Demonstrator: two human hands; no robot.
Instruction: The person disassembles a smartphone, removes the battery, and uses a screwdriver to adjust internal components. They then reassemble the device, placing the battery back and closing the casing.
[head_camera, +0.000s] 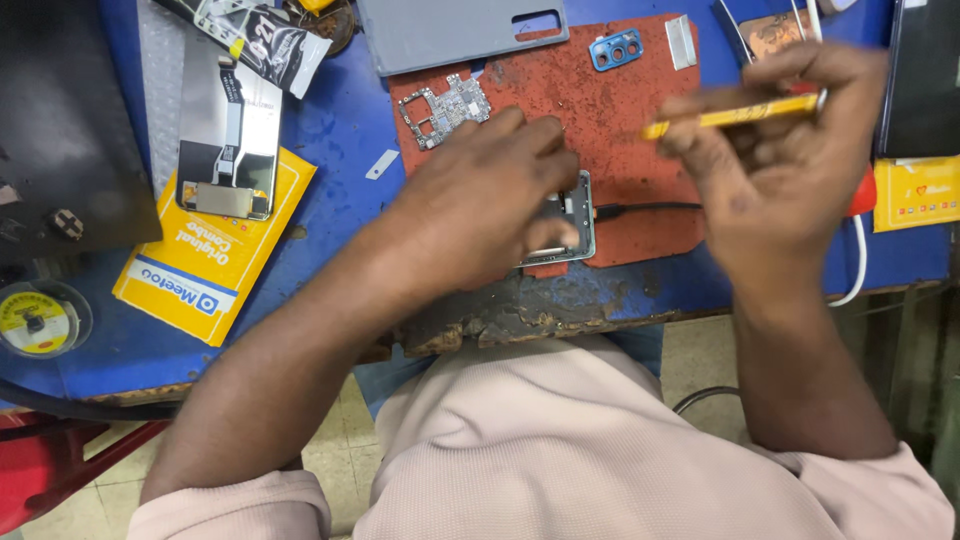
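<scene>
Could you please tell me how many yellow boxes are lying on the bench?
2: one yellow box lies at the left under a phone screen, another at the right edge; others may be hidden.

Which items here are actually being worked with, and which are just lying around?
In use: left hand on opened phone frame; right hand holding yellow tool.

Lying about: circuit board, blue camera bezel, grey back cover, screen panel, yellow packet.
</scene>
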